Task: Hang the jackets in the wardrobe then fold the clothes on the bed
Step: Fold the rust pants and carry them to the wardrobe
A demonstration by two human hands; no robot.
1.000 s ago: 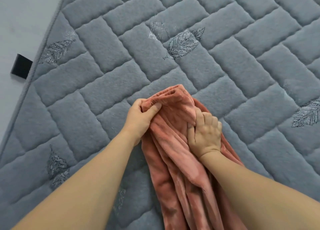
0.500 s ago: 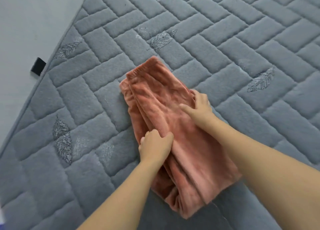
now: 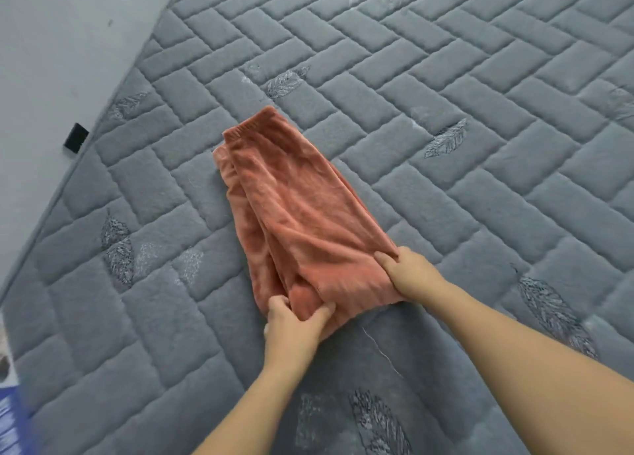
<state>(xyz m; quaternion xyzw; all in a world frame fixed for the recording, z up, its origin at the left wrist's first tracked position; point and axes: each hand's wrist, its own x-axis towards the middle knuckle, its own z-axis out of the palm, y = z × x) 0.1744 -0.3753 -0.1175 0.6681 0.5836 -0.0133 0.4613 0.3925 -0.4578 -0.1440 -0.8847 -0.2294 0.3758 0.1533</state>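
Note:
A salmon-pink fleece garment [image 3: 295, 211] lies folded lengthwise on the grey quilted bed [image 3: 463, 166], its ribbed hem pointing away from me. My left hand [image 3: 295, 327] pinches the near left corner of the garment between thumb and fingers. At the near right corner, my right hand [image 3: 411, 276] grips the fabric's edge. Both forearms reach in from the bottom of the head view.
The bed's left edge runs diagonally beside a pale floor [image 3: 51, 60], where a small black object [image 3: 76, 137] sits against the bed. A blue and white thing [image 3: 12, 417] shows at the lower left corner. Leaf patterns dot the quilt.
The garment has been laid down flat on the bed. Both hands have slid from its middle down to its near end, and the view has pulled back.

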